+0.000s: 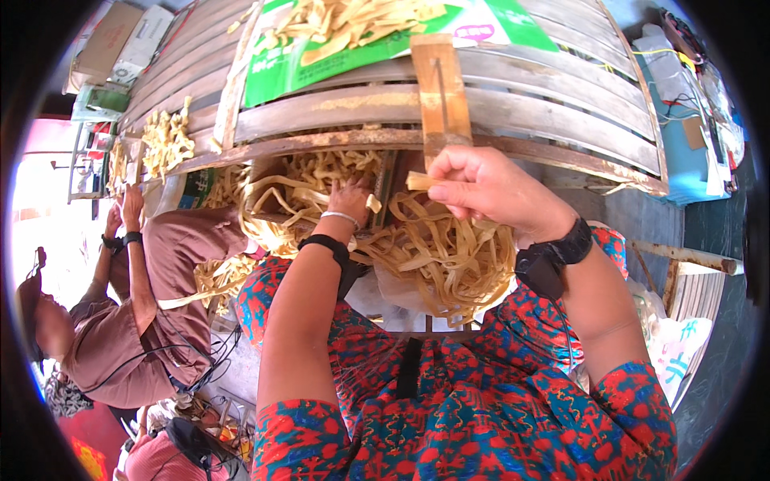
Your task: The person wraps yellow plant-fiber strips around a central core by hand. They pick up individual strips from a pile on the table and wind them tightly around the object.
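In my right hand (481, 186), the thumb and fingers pinch a short, flat yellowish strip (417, 181) just below a slotted wooden board (444, 84). That board rests across the near edge of a slatted table (361, 108). My left hand (349, 201) reaches over a cardboard box (264, 171) holding knotted yellowish pieces (319, 165). One small knot (374, 203) shows beside its fingers; the fingertips are partly hidden among the pieces. A tangled heap of long yellowish strips (451, 258) lies in front of me, above my lap.
A green printed plastic sheet (271, 78) on the table carries more strips. Further left is a pile of knots (168, 141). A co-worker (114, 343) sits at left, hands raised near the table edge. A rusty metal bar (692, 257) juts in at right.
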{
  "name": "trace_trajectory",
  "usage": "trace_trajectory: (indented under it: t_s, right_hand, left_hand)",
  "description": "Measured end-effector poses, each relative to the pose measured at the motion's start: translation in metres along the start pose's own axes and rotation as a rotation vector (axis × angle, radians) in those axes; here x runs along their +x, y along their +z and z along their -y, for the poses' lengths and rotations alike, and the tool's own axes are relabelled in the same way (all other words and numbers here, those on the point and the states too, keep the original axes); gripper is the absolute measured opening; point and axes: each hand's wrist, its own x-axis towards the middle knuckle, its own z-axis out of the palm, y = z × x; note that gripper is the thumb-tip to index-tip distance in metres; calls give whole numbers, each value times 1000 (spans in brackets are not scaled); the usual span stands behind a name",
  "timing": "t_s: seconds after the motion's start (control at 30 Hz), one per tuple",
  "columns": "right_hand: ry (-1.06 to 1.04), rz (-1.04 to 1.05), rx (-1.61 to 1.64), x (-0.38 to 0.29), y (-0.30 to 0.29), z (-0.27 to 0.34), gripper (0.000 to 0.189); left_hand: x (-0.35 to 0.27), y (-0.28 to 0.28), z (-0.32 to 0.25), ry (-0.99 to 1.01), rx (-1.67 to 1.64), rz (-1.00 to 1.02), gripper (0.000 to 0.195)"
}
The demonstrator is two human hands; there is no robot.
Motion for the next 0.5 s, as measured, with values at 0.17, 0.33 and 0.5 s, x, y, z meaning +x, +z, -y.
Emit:
trace_trajectory:
  t_s: [0.17, 0.33, 0.5]
  right_hand:
    - [-46, -43, 37, -6, -6, -7, 20]
    - [-69, 8, -18, -6, 0, 0, 20]
    - [-119, 23, -23, -1, 3, -16, 20]
  left_hand:
    - [-16, -84, 9, -73, -185, 54, 49]
    - [-26, -70, 110, -310, -632, -188, 24]
    - [-61, -83, 141, -357, -1084, -291, 16]
